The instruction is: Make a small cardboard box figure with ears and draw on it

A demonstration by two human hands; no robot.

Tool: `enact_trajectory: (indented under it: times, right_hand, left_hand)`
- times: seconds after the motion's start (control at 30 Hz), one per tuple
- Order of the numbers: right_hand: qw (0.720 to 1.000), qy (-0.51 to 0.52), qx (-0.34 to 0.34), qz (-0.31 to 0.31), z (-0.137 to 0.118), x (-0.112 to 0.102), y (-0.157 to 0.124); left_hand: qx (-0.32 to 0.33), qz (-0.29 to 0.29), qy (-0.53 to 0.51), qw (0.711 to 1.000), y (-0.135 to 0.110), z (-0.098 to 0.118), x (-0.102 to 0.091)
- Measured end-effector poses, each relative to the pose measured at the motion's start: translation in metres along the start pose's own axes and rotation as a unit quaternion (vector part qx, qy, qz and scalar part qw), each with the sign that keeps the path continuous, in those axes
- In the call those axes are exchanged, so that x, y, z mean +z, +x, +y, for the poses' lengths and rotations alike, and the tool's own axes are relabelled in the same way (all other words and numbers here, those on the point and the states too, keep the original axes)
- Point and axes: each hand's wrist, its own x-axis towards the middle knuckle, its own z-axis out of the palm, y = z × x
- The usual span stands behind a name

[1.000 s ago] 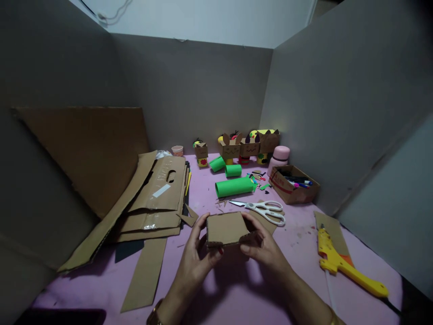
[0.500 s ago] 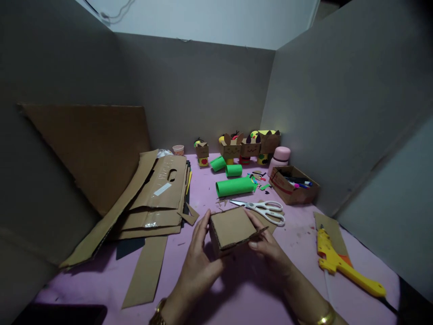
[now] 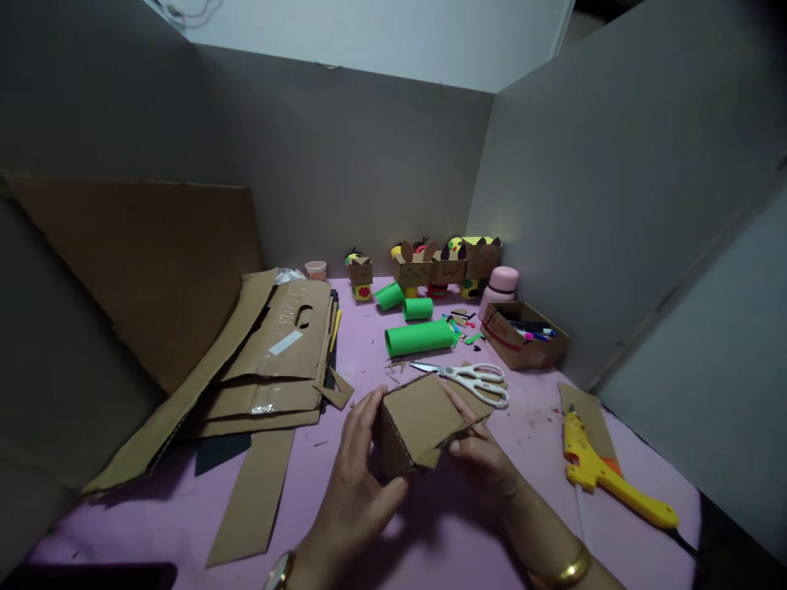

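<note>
Between my two hands is a small cardboard box (image 3: 424, 418), tilted, with a loose flap sticking out at its right side. My left hand (image 3: 362, 475) grips its left side, fingers along the far edge and thumb at the near bottom corner. My right hand (image 3: 483, 459) holds the right side, with the flap between thumb and fingers. Just beyond the box lie white-handled scissors (image 3: 479, 381), partly over a cardboard scrap. The underside of the box and some of my right fingers are hidden.
Flattened cardboard (image 3: 276, 344) is stacked at left, with a cardboard strip (image 3: 252, 500) nearer. Green paper tubes (image 3: 421, 338) and cardboard animal figures (image 3: 411, 269) stand farther back. At right are a box of markers (image 3: 522, 336), a pink bottle (image 3: 499, 291) and a yellow glue gun (image 3: 590, 467).
The box has turned and tipped slightly in my hands, so more of its left side shows and the flap points lower. The whole view has shifted a little.
</note>
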Motion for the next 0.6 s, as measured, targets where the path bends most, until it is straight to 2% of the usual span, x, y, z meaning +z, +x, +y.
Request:
enact_trajectory:
  times: [0.13, 0.2, 0.27, 0.33, 0.4, 0.5, 0.57, 0.6]
  right_hand:
    - [1.000, 0.007, 0.001, -0.005, -0.001, 0.000, -0.001]
    - [1.000, 0.004, 0.005, 0.002, -0.001, 0.000, 0.001]
    - [1.000, 0.003, 0.013, 0.021, 0.001, 0.001, 0.005]
    - [0.998, -0.005, 0.021, 0.053, 0.004, 0.004, 0.010]
    - [0.992, -0.063, 0.016, 0.110, 0.004, 0.008, 0.013]
    - [0.961, -0.204, 0.002, 0.189, -0.012, 0.009, 0.006]
    - [0.931, -0.310, -0.033, 0.190, -0.035, 0.003, -0.010]
    - [0.903, -0.378, -0.066, 0.192, -0.048, -0.004, -0.022]
  left_hand:
    - [-0.014, 0.006, -0.017, 1.000, -0.003, -0.003, 0.003]
    - [-0.046, 0.010, -0.047, 0.998, -0.003, -0.003, 0.006]
    - [-0.107, 0.019, -0.109, 0.988, 0.000, -0.001, 0.007]
    - [-0.181, 0.033, -0.187, 0.965, 0.006, 0.002, 0.007]
    - [-0.235, 0.054, -0.244, 0.939, 0.013, 0.004, 0.005]
    - [-0.268, 0.079, -0.252, 0.927, 0.023, 0.002, 0.001]
    - [-0.263, 0.094, -0.228, 0.933, 0.027, -0.001, 0.000]
    - [-0.259, 0.095, -0.217, 0.937, 0.029, -0.001, -0.001]
